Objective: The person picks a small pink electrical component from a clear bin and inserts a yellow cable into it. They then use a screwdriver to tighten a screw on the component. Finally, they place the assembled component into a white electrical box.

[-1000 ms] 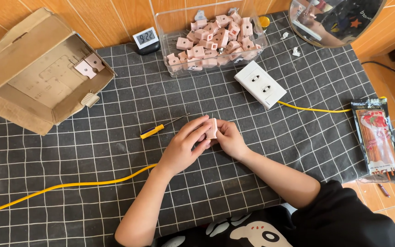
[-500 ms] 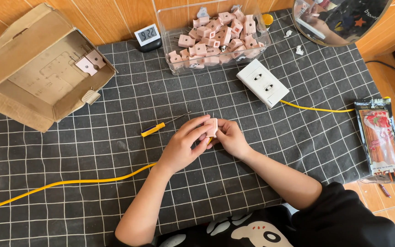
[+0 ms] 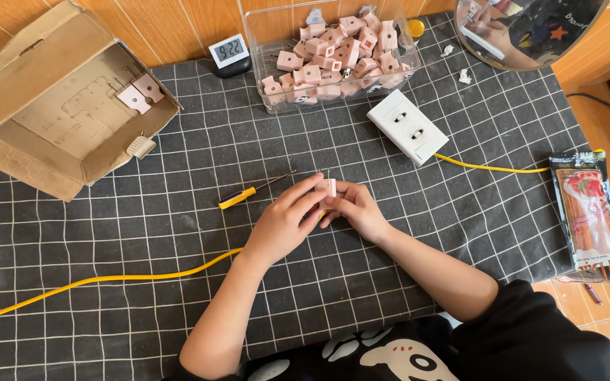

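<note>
Looking down from the head camera, both bare hands met over the middle of a dark checked cloth (image 3: 142, 296) that covered the table. The left hand (image 3: 285, 220) and the right hand (image 3: 359, 210) held one small pink block (image 3: 329, 188) between them, lifted just above the cloth. The left hand's fingers (image 3: 305, 190) lay close together, their tips pressed against the block's left side; the right hand's fingers (image 3: 342, 204) curled in and pinched it from the other side. How the thumbs sat beneath could not be told.

Just left of the hands lay a small screwdriver with a yellow handle (image 3: 238, 198), apart from the fingers. A yellow cable (image 3: 107, 279) ran from the left edge of the cloth up toward the left hand and passed out of sight under it. Another stretch of yellow wire (image 3: 488, 168) left a white double socket (image 3: 407, 127) that sat above and to the right of the hands.

Farther back stood a clear plastic tub (image 3: 259, 49) heaped with more pink blocks, a small digital clock (image 3: 229, 53) beside it. An open cardboard box (image 3: 51, 99) sat at upper left, a round mirror (image 3: 531, 32) at upper right, and a flat snack packet (image 3: 591, 212) at the right edge.
</note>
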